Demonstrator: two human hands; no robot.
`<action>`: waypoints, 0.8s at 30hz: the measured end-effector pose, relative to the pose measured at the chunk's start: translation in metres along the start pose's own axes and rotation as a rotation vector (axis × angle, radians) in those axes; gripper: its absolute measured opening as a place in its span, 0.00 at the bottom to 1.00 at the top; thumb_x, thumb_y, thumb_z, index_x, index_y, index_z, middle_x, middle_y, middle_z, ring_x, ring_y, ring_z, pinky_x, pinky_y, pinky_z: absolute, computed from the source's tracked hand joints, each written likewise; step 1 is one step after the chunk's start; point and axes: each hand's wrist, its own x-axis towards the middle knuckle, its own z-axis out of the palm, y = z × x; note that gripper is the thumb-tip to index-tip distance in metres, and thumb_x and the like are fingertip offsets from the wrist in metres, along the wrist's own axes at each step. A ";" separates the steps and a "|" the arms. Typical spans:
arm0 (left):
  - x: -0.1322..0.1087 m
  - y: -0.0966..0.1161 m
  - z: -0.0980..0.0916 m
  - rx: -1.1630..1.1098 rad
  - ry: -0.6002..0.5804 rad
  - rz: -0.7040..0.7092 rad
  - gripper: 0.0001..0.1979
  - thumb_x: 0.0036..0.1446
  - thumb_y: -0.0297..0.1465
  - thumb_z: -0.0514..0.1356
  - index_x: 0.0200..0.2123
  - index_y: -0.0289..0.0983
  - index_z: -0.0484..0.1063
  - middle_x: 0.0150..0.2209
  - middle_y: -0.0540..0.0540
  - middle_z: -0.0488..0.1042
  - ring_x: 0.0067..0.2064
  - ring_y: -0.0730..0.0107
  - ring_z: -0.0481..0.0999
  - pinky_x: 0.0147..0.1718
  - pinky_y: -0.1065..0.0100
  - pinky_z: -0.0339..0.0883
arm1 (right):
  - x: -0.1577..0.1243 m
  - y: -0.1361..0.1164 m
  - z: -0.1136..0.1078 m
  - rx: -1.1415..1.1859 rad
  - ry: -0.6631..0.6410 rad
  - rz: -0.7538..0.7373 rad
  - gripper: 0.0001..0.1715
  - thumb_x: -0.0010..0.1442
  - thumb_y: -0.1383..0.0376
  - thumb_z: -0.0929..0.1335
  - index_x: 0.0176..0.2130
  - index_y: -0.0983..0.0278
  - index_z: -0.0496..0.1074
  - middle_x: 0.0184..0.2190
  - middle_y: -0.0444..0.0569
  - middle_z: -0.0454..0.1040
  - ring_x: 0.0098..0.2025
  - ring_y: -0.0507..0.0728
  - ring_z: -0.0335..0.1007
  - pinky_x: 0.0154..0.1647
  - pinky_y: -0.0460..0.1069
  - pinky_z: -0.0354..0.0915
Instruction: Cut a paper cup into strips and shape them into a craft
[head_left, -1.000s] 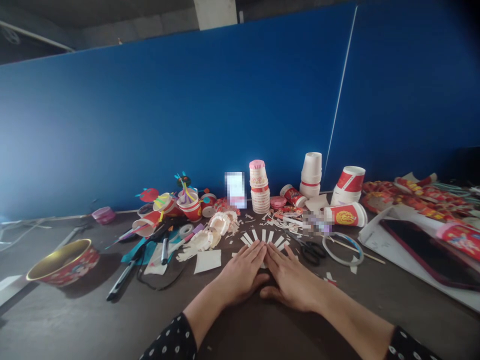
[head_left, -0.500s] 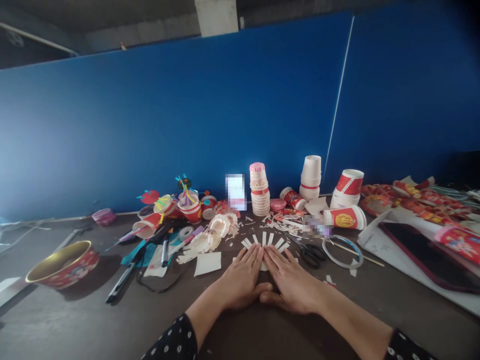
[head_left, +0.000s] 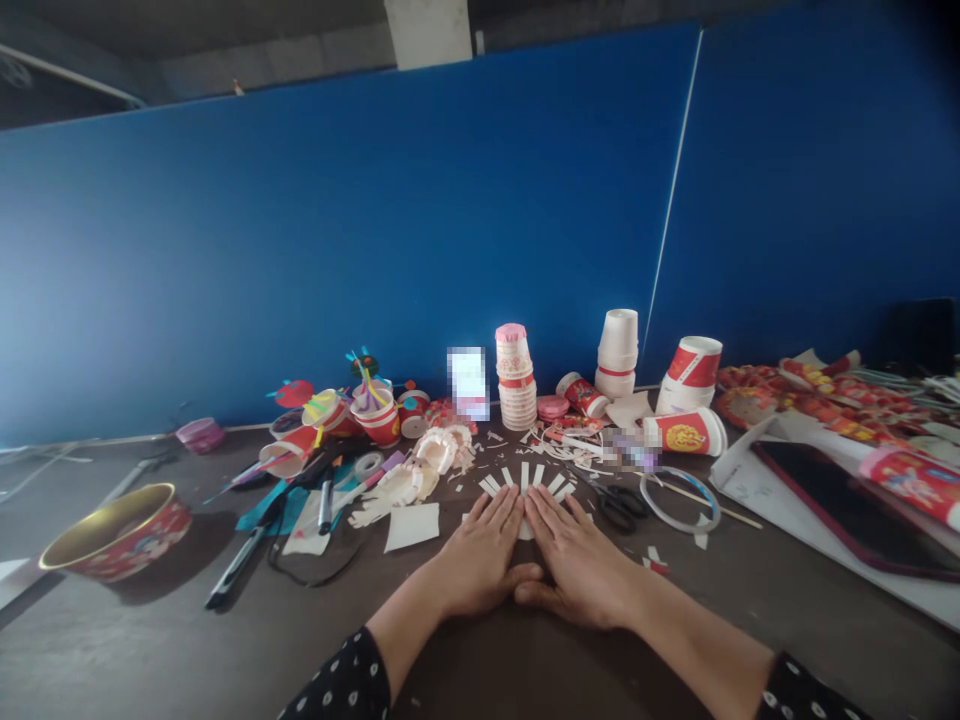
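My left hand (head_left: 480,555) and my right hand (head_left: 577,565) lie flat on the dark table side by side, with their thumbs meeting. Their fingertips rest on the inner end of a fan of white paper strips (head_left: 525,485). The strips spread outward, and their centre is hidden under my fingers. Neither hand grips anything. A pair of black-handled scissors (head_left: 619,508) lies just beyond my right hand, and a white square of paper (head_left: 411,527) lies to the left of my left hand.
Behind the strips stand a stack of printed paper cups (head_left: 516,377) and scattered paper scraps (head_left: 562,442). Further left are a cut paper-cup craft (head_left: 405,482), a marker (head_left: 325,507) and a red-and-gold bowl (head_left: 116,532). A blue partition (head_left: 375,230) rises behind the table.
My hands stay flat in about the same place on the strips. The whole scene sits slightly further left in the picture, as the head view has shifted a little.
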 end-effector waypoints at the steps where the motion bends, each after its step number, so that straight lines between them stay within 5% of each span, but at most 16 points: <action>1: 0.000 0.000 0.001 0.005 0.014 0.002 0.38 0.59 0.49 0.43 0.62 0.28 0.39 0.64 0.37 0.36 0.64 0.59 0.35 0.60 0.55 0.38 | 0.000 0.001 0.000 0.005 0.005 -0.005 0.55 0.53 0.40 0.56 0.63 0.76 0.40 0.63 0.64 0.35 0.64 0.67 0.27 0.61 0.64 0.34; 11: -0.002 0.007 0.005 0.045 0.228 -0.091 0.31 0.59 0.48 0.43 0.58 0.34 0.56 0.58 0.36 0.58 0.59 0.55 0.55 0.58 0.45 0.38 | -0.002 0.008 -0.008 -0.048 -0.007 0.009 0.54 0.54 0.39 0.54 0.62 0.76 0.41 0.63 0.64 0.36 0.64 0.67 0.25 0.60 0.67 0.29; 14: -0.010 0.006 -0.005 -0.046 0.182 -0.119 0.29 0.62 0.45 0.40 0.58 0.34 0.55 0.60 0.36 0.54 0.61 0.53 0.51 0.57 0.43 0.38 | -0.001 0.012 -0.011 -0.056 -0.007 0.029 0.52 0.54 0.40 0.54 0.63 0.73 0.43 0.63 0.63 0.37 0.64 0.68 0.25 0.59 0.68 0.29; 17: -0.014 -0.004 -0.012 -0.159 0.119 -0.118 0.26 0.64 0.40 0.37 0.57 0.35 0.57 0.62 0.39 0.50 0.63 0.54 0.44 0.58 0.43 0.37 | 0.000 0.016 -0.012 -0.055 -0.032 0.021 0.49 0.56 0.41 0.53 0.63 0.70 0.43 0.63 0.61 0.38 0.64 0.68 0.25 0.58 0.70 0.30; 22: -0.005 -0.025 -0.010 -0.212 0.363 -0.096 0.22 0.62 0.33 0.42 0.56 0.34 0.61 0.58 0.41 0.59 0.61 0.62 0.52 0.59 0.56 0.49 | 0.003 0.022 -0.009 -0.058 -0.030 -0.041 0.48 0.56 0.41 0.53 0.63 0.68 0.41 0.64 0.57 0.38 0.64 0.68 0.25 0.59 0.68 0.31; 24: -0.001 -0.027 -0.007 -0.160 0.291 0.021 0.22 0.61 0.32 0.45 0.57 0.33 0.59 0.59 0.42 0.57 0.62 0.63 0.50 0.59 0.58 0.47 | 0.003 0.023 -0.008 -0.049 -0.016 -0.045 0.48 0.55 0.40 0.53 0.63 0.67 0.41 0.64 0.56 0.38 0.64 0.67 0.25 0.60 0.67 0.31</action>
